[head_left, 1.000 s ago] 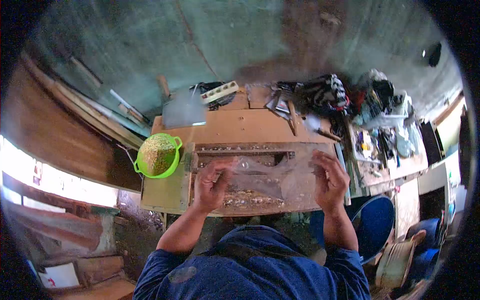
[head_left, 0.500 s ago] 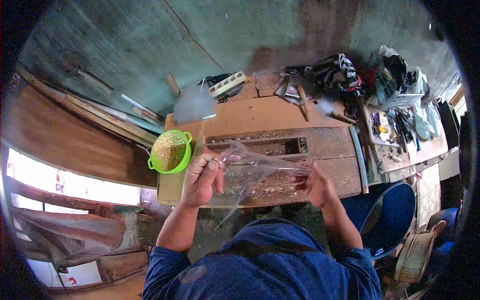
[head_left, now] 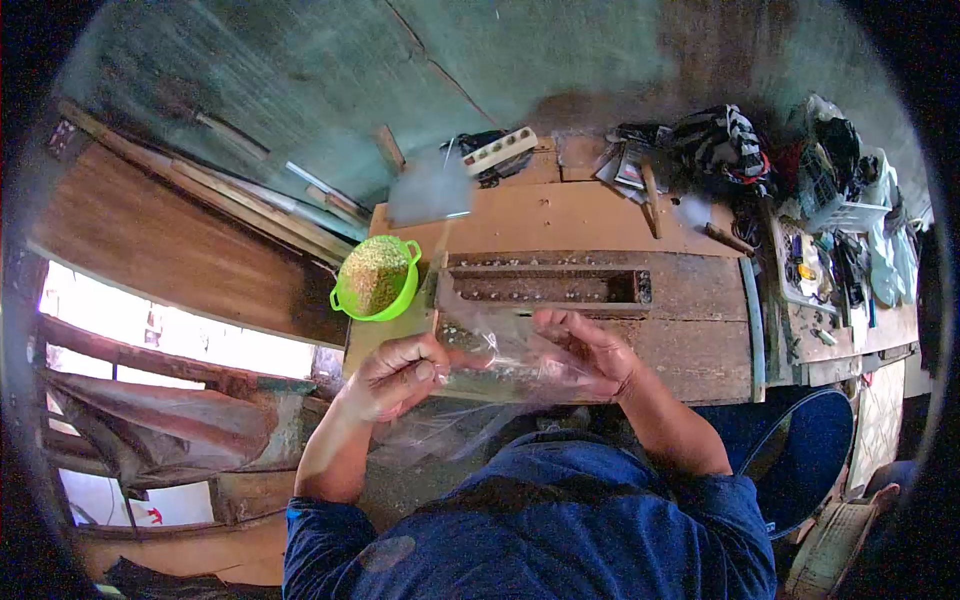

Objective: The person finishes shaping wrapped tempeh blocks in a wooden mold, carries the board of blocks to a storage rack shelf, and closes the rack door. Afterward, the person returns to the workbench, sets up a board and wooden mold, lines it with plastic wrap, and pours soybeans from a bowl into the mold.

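Observation:
A clear plastic bag [head_left: 490,350], thin and partly blurred, stretches between my hands over the near edge of the wooden workbench [head_left: 690,345]. My left hand [head_left: 400,378] is closed on the bag's left side, with the fingers curled in and the thumb pressed against them. My right hand [head_left: 592,355] has its fingers stretched out and apart, the plastic lying against them; whether they are inside the bag I cannot tell. Loose plastic hangs below, in front of my shirt. Beyond my left hand stands a green colander-like bowl [head_left: 410,290] holding pale, grain-like pieces.
A long recessed wooden slot [head_left: 540,288] runs across the bench. Behind it are a hammer-like wooden tool [head_left: 652,200] and a power strip [head_left: 500,150]. A tray of tools [head_left: 800,265] stands at the right, above a large blue barrel [head_left: 800,460].
My hands have come closer together and nearer my body, and the bag is less taut. My right hand has gone from pinching the bag to spread fingers. The view has shifted.

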Demonstrator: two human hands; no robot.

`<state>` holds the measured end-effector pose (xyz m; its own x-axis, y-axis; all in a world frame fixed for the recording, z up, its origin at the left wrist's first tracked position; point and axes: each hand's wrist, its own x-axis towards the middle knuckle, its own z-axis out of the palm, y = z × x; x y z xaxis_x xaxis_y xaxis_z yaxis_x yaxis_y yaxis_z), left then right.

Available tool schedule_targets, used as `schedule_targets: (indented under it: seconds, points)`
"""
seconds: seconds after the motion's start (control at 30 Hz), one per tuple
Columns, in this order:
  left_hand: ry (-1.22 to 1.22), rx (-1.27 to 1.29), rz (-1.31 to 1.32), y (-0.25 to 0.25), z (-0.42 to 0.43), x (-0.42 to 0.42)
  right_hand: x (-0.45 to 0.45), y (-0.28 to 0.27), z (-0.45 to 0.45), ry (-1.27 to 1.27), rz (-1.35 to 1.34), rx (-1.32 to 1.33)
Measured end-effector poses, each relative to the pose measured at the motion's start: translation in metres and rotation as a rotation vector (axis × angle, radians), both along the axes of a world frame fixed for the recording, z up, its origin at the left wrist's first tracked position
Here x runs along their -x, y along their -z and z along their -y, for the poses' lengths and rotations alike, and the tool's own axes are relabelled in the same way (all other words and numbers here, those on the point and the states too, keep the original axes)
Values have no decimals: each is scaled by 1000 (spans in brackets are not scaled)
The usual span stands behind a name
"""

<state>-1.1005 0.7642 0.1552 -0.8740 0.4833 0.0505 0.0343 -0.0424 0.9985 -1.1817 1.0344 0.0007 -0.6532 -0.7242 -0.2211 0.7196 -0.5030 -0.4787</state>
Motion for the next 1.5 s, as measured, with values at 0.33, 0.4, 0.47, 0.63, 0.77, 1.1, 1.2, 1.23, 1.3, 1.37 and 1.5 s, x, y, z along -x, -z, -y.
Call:
schedule_targets:
  seconds: [0.33,0.4,0.47,0.63,0.77,1.1,1.2,1.23,1.3,1.37,1.5]
  points:
    - [-227,93,-69,63,44,-2,9,-37,-35,713,-371,-35]
    - [-170,37,84,61,32,3,3,-51,-40,712,-404,-46]
    - [-121,1,81,56,20,11,1,-57,-41,689,-460,-83]
    - [-161,125,141,63,-14,22,-4,-61,-38,669,-556,-171]
    - [-342,70,50,75,-21,16,-6,-61,-52,716,-648,-322]
    - [-295,-98,-7,74,-29,17,-22,-67,-52,810,-726,-527]
    - [-291,-56,-93,66,-35,13,-25,-65,-54,798,-758,-581]
    - [-330,-53,-83,63,-37,11,-26,-64,-54,799,-756,-581]
    - [-369,-49,-74,63,-38,8,-28,-62,-55,805,-797,-582]
    - [-393,-57,-94,65,-37,6,-29,-55,-56,813,-822,-557]
    - [-433,-71,-119,63,-37,1,-32,-51,-63,744,-895,-534]
